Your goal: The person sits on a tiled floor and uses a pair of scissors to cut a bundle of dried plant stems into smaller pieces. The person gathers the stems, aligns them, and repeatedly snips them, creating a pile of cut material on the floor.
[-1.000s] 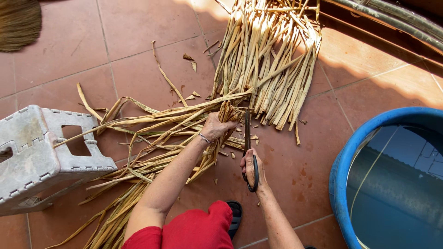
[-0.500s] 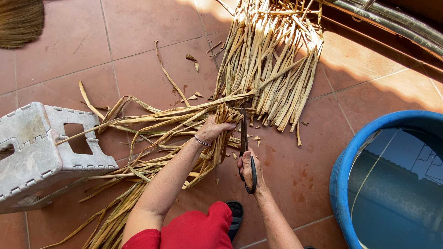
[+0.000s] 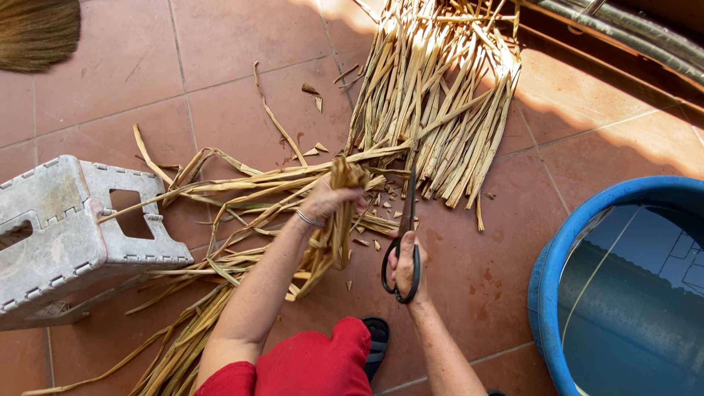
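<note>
- Floor [image 3: 220, 44]: reddish square tiles, pale grout lines.
- Stalk pile [image 3: 440, 95] lying at top centre, ends fanned.
- Loose strips [image 3: 242, 191] strewn mid-floor, small cut bits [image 3: 312, 89] around.
- White stool [image 3: 66, 235] at left.
- Blue tub [image 3: 550, 293] at right.
- Broom [image 3: 37, 29] top-left corner.

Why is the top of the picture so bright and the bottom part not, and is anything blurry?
In the head view, sunlight falls on the floor tiles at top right, washing the dried stalks pale; the left hand, right hand and scissors lie in even shade, all sharp. The water in the blue tub shows a reflection.
</note>
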